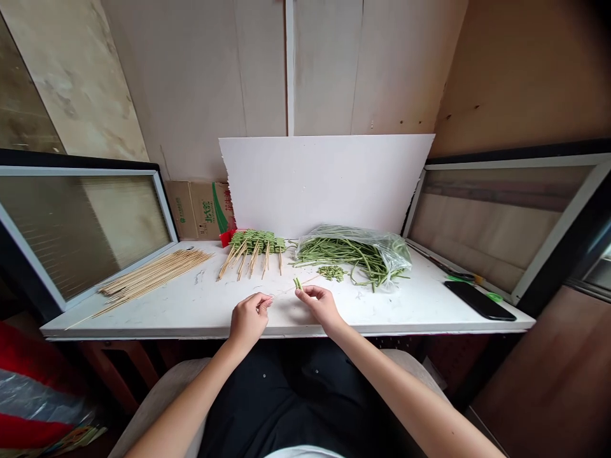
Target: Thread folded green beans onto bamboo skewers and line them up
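My right hand (319, 305) pinches short green bean pieces (298, 284) above the front of the white table. Just left of it, my left hand (251, 318) is closed, its fingertips together; a thin pale strand or stick shows near them, too fine to make out. Behind my hands, skewers threaded with green bean pieces (258, 242) lie in a row, their bare ends toward me. A clear plastic bag of long green beans (351, 251) lies behind my right hand, with a small pile of bean bits (331, 273) in front of it.
Bare wooden skewers (155, 275) lie in a bundle on the left of the table (191, 315). A black phone (478, 300) rests at the right, near a green-handled tool. A cardboard box (198, 210) and a white board (319, 184) stand at the back, with framed glass panels on both sides.
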The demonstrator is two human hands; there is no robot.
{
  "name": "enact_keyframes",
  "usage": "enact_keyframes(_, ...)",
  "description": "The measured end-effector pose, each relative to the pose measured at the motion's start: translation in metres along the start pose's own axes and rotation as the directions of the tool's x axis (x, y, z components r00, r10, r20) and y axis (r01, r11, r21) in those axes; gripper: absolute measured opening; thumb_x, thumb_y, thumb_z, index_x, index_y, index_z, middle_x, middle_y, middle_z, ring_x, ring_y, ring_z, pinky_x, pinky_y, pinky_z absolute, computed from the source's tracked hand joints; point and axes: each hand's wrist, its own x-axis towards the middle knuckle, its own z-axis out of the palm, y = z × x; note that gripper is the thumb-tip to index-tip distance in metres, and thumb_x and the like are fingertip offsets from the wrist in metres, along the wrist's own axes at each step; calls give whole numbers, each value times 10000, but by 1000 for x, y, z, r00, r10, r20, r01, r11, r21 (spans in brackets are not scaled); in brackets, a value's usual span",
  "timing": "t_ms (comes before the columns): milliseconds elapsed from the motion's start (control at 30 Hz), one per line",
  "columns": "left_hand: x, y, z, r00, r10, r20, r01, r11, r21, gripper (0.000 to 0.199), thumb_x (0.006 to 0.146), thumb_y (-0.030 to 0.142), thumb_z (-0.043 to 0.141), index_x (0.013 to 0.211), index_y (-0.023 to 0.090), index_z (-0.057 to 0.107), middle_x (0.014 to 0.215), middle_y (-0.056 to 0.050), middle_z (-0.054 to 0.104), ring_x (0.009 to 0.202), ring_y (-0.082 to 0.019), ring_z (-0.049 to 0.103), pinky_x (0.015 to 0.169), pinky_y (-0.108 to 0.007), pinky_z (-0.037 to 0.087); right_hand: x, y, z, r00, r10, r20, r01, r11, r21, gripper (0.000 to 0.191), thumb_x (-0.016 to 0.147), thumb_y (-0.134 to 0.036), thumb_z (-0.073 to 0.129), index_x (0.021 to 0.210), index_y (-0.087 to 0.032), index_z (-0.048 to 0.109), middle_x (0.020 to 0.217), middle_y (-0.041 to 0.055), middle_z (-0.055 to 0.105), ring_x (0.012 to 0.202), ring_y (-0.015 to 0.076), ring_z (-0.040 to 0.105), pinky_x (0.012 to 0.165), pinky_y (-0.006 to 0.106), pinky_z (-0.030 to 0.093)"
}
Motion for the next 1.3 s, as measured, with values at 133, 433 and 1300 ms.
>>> enact_keyframes(133, 1, 0, 1, 997, 56, 51, -56, 998, 6, 203, 982, 302, 574, 966, 245, 768, 972, -51, 804, 808, -210, 734, 768, -312, 566, 2, 3, -3, 1000, 29, -13, -28, 999, 16, 464, 675, -598, 890, 829, -172, 785, 829, 57, 754, 763, 203, 641, 764, 322, 473)
enact_keyframes(433, 5, -17, -3, 999, 53, 8, -53, 994, 95, 248, 942, 276, 551, 881, 243, 789, 915, -61, 772, 829, -248, 717, 791, -355, 546, 11, -4, -18, 994, -84, 64, 96, 974, -205, 513, 662, -578, 913, 964, -172, 830, 906, 93, 791, 855, 230, 670, 819, 335, 523)
enact_keyframes(1300, 19, -84, -15, 989, -94, -112, 94, 996, 2, 254, 901, 356, 582, 877, 200, 782, 930, -78, 795, 849, -243, 728, 794, -338, 565, 139, -48, -186, 915, 39, -402, -404, 148, -903, 95, 853, -119, 723, 907, -56, 771, 917, 253, 723, 920, 314, 712, 790, 371, 469)
